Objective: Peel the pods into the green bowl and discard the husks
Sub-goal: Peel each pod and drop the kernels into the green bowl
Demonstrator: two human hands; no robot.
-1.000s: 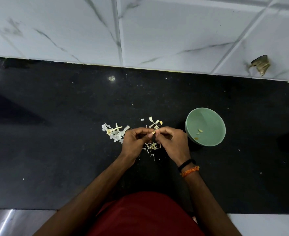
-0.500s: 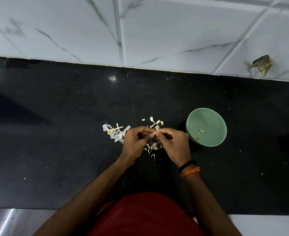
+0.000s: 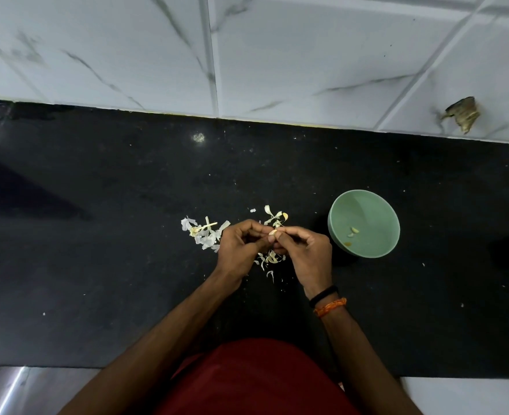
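Observation:
My left hand (image 3: 237,250) and my right hand (image 3: 307,253) meet fingertip to fingertip above the black counter, both pinching one small pale pod (image 3: 272,232). The green bowl (image 3: 379,211) stands just right of my right hand and holds two or three peeled pieces (image 3: 353,231). Pale husks lie in a pile left of my left hand (image 3: 202,233), in a clump beyond the fingertips (image 3: 274,217), and scattered under the hands (image 3: 269,259).
The black counter (image 3: 97,265) runs left to right, with a white marble-tiled wall (image 3: 277,55) behind it. A broken hole in the tile (image 3: 464,112) is at the far right. The counter's front edge lies near my red shirt (image 3: 247,378).
Both hands stay at the same spot; the fingers have shifted slightly on the pod. The bowl and the husks have not moved.

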